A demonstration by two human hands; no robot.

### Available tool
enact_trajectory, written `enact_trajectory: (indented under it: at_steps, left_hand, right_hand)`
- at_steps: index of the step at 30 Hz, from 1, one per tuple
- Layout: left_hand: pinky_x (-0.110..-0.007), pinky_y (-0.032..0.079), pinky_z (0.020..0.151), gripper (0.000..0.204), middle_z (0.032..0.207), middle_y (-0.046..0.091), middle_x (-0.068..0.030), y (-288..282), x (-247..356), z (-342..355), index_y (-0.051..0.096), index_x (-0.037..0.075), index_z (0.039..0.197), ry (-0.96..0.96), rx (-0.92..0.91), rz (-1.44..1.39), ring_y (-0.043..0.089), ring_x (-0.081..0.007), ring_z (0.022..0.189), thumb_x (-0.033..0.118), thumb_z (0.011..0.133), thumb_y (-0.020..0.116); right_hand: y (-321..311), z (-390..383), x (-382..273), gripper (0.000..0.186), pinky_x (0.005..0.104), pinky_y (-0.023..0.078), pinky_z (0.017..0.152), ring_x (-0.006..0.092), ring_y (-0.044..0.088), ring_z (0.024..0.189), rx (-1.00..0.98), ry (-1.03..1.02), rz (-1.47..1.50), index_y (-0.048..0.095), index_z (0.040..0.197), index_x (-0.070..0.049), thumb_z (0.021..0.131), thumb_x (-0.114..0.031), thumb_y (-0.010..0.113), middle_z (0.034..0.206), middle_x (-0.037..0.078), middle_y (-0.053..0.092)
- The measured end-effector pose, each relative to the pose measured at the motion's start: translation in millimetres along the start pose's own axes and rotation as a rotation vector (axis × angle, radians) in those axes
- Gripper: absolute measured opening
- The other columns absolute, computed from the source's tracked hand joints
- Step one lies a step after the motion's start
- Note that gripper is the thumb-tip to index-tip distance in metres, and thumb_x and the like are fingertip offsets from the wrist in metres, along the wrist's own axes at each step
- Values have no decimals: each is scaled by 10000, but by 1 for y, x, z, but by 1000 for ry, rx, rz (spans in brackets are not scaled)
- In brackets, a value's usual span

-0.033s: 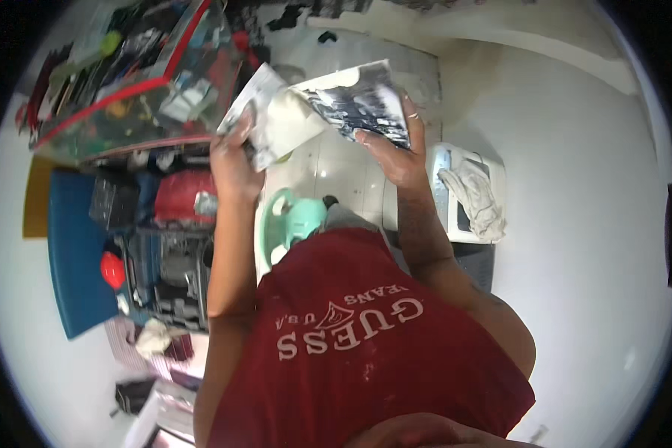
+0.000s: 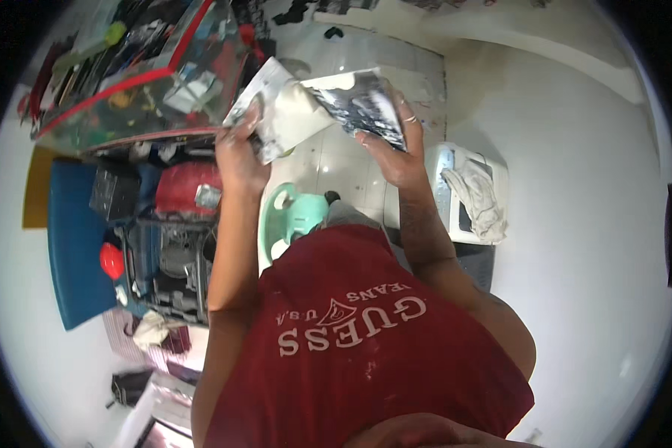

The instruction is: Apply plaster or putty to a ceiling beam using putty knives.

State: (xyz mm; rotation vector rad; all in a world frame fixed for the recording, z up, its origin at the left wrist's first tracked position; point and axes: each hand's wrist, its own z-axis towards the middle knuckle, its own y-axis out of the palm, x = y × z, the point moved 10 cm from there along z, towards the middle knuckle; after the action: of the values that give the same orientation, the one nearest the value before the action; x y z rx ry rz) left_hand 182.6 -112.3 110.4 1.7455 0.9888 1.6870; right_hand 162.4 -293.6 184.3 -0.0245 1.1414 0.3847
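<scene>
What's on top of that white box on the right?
A crumpled pale cloth lies on the white box. Some dark surface peeks out beside it, but whatever the cloth covers can't be seen.

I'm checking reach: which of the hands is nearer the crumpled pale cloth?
Right. The right hand is above and left of the pale cloth in the picture; the left hand is much farther left.
</scene>
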Motion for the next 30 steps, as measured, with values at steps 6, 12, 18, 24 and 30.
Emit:
enact_trajectory:
  at_steps: [6,12,18,24,30]
  left_hand:
    - [-320,478,680,169,860,575,-118,-28,-5,-1,536,-57,892,-32,141,8,573,-198,750,9,738,515]
    - [-342,486,630,283,881,555,-112,-53,7,-15,487,-37,967,-46,183,139,567,-213,744,105,734,562]
    - [-353,477,703,319,948,549,-121,-58,2,-31,482,-45,995,-120,63,245,561,-221,824,97,713,525]
    - [-359,464,730,305,938,547,-123,-92,-8,-59,483,-57,1005,-188,36,231,560,-233,824,59,723,477]
    - [-345,466,730,294,949,546,-131,-106,-7,-76,474,-58,1017,-136,36,206,559,-237,830,32,738,455]
  right_hand:
    - [32,0,62,585,357,279,927,372,391,1051,-254,-120,-568,432,1153,-75,597,108,404,1131,227,403]
    - [10,-40,193,512,355,259,945,300,357,1106,-495,246,-727,394,1168,-30,664,36,454,1174,199,388]
    - [-51,51,73,535,286,292,904,207,415,1053,-83,-31,-566,326,1217,-20,731,-46,549,1130,126,441]
    - [-135,74,-231,666,300,307,901,221,408,1041,743,-861,-409,241,1238,33,675,-90,574,1154,152,398]
    - [-173,81,-379,646,338,197,962,290,318,1101,1202,-1353,-394,190,1193,120,639,-6,498,1164,228,331]
